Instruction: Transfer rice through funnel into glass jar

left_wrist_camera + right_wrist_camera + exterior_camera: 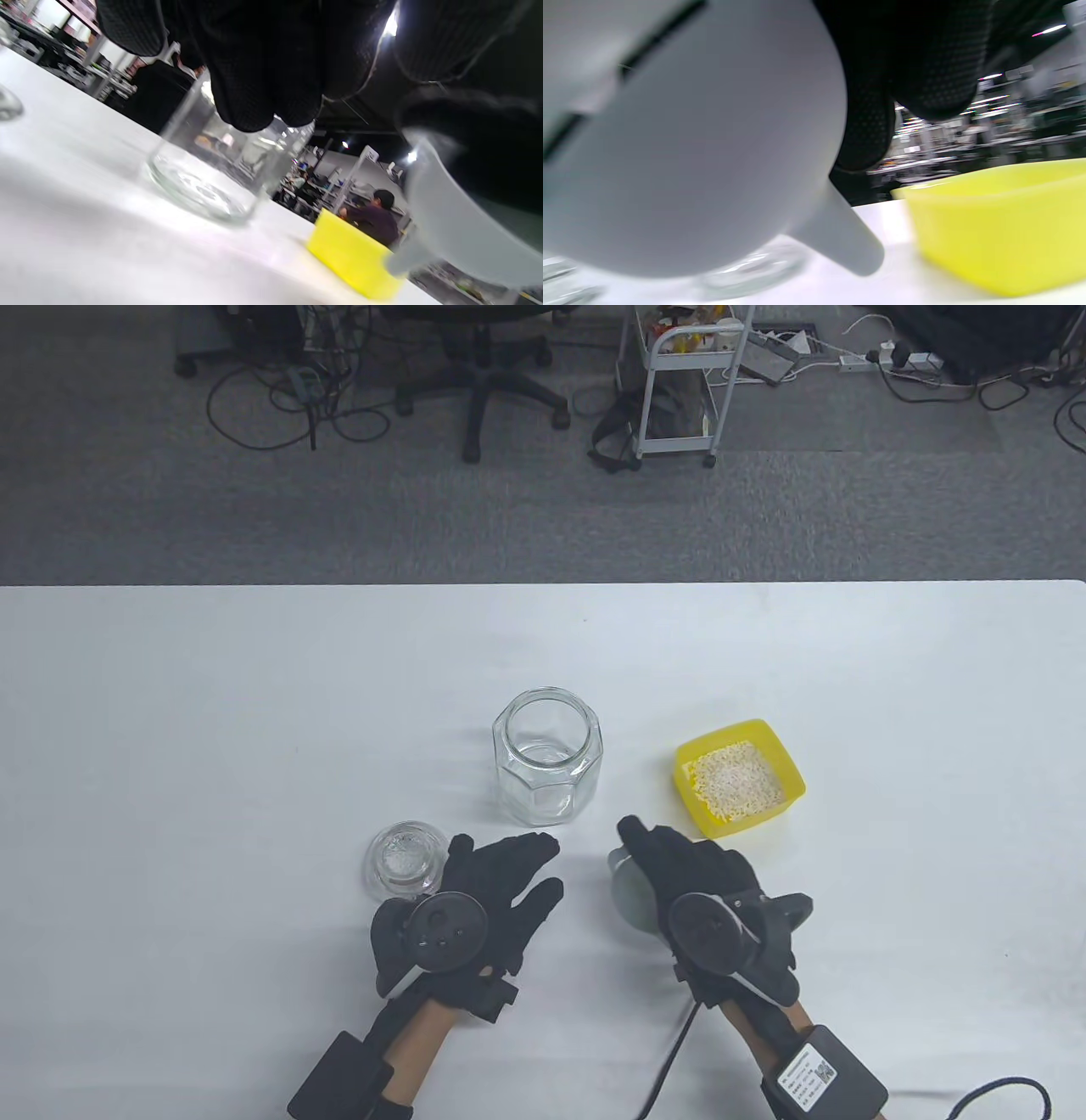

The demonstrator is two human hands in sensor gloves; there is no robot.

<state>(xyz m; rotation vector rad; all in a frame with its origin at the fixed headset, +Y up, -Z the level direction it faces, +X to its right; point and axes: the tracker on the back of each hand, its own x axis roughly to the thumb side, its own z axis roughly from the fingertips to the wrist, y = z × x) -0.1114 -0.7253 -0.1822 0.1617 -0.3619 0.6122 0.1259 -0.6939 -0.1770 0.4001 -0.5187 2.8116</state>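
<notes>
An empty faceted glass jar [547, 768] stands open in the middle of the table; it also shows in the left wrist view [212, 169]. A yellow tub of rice [738, 776] sits to its right, and shows in the right wrist view [1001, 224]. My right hand [679, 865] grips a grey funnel [628, 891] and holds it just above the table, spout down, in front of the jar; the funnel fills the right wrist view [691, 148] and shows in the left wrist view [454, 220]. My left hand [501, 882] is open and empty, flat near the table.
The jar's glass lid [405, 858] lies on the table just left of my left hand. The table's far edge [543, 583] runs behind the jar. An office chair and a white cart stand on the floor beyond.
</notes>
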